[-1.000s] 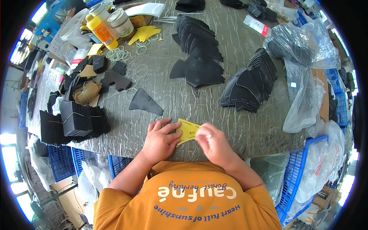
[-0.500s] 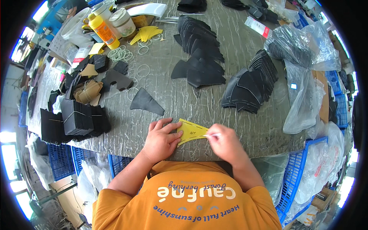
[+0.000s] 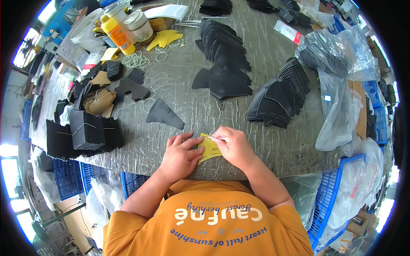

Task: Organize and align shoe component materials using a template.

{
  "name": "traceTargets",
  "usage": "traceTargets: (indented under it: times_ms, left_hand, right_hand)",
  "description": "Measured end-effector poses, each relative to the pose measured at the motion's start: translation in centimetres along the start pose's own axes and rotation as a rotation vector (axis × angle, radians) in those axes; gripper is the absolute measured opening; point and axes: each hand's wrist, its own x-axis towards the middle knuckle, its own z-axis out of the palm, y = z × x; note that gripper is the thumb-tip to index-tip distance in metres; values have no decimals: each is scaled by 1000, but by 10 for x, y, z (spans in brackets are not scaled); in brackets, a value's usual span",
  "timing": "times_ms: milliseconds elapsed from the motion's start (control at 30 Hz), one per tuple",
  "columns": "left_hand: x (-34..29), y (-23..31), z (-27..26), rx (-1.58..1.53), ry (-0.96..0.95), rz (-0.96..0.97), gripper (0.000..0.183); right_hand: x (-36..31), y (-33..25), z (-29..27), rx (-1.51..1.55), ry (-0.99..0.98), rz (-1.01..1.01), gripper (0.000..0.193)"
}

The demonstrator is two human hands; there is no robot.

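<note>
A yellow template (image 3: 208, 150) with slots along its edges and handwriting on it lies flat near the table's front edge. My left hand (image 3: 181, 154) rests with fingers spread, its fingertips pressing on the template's left end. In my right hand (image 3: 234, 146) a thin white pen (image 3: 218, 138) is pinched, its tip at the template's far edge, close to the upper left corner. That hand covers the template's narrow right part. Whatever lies beneath the template is hidden. Just beyond my left hand is a single black curved piece (image 3: 165, 114).
Overlapping black pieces form one row (image 3: 224, 51) at the far middle and another (image 3: 282, 94) at right. Bundled black stacks (image 3: 87, 130) stand at left. Behind are rubber bands (image 3: 136, 60), a yellow bottle (image 3: 115, 34) and jars. Plastic bags (image 3: 341, 106) lie at right.
My right hand has moved left and slightly away from me, carrying the pen from the template's right end to its upper left edge. My left hand stays in place.
</note>
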Motion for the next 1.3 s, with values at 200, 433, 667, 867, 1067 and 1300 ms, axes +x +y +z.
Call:
traceTargets:
  times_ms: [200, 433, 667, 867, 1067, 1300]
  left_hand:
    - [-1, -2, -1, -2, 11, 6, 24]
    - [3, 1, -1, 2, 24, 34, 23]
    - [50, -10, 1, -49, 192, 53, 32]
    - [145, -13, 28, 170, 319, 6, 34]
    - [105, -6, 12, 184, 94, 70, 37]
    - [-6, 32, 10, 144, -159, 193, 37]
  right_hand:
    - [-35, -6, -52, -151, 0, 296, 8]
    - [-25, -3, -26, -582, -32, 3, 11]
    - [-22, -6, -89, -182, 157, 387, 12]
    - [-26, 41, -188, -472, 680, 248, 8]
    - [-53, -2, -139, 183, 795, 312, 6]
    - [-57, 5, -21, 241, 289, 339, 10]
